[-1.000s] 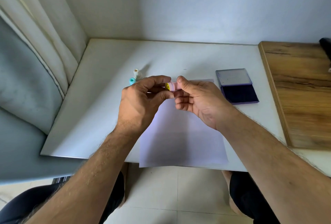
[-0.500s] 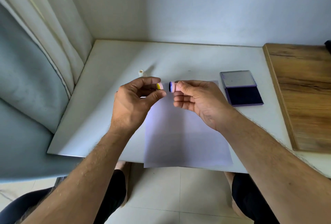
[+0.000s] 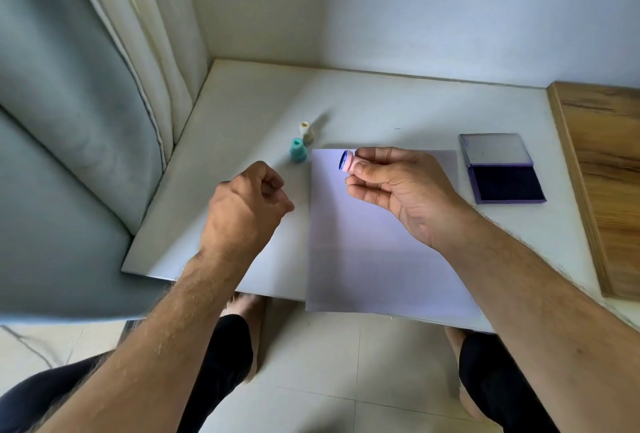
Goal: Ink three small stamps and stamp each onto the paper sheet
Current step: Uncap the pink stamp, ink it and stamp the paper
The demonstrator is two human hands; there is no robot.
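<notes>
Pink stamp [image 3: 348,162] pinched in right hand [image 3: 398,186], blue face bare, left hand [image 3: 249,204] curled shut on something hidden, maybe the cap; next, likely a dab on the ink pad [image 3: 506,182].

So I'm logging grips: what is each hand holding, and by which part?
The right hand pinches the pink stamp by its body, inked face exposed. Whether the closed left hand holds anything cannot be told.

Paper sheet [image 3: 381,242] is lying on the bench [image 3: 381,103], its near edge overhanging. Two small stamps [image 3: 298,150] are standing just left of its far corner, one behind the other. Ink pad [image 3: 502,169] is sitting open to the sheet's right, wooden board [image 3: 606,173] further right.
</notes>
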